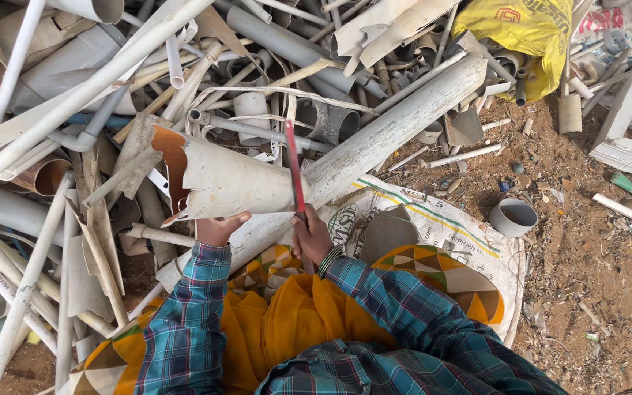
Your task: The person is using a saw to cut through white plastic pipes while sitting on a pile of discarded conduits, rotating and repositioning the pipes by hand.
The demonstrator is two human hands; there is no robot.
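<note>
My left hand [219, 228] is clamped on the near edge of a broken pipe piece [232, 179], holding it against the long grey pipe [396, 132] in front of my lap; my right hand [311, 238] is closed around the handle of a red blade [293, 167] standing over it. If the blade glances off that curved wall, I judge it could slide toward my left fingers. The piece is dirty white, split open, jagged, rust-brown inside
</note>
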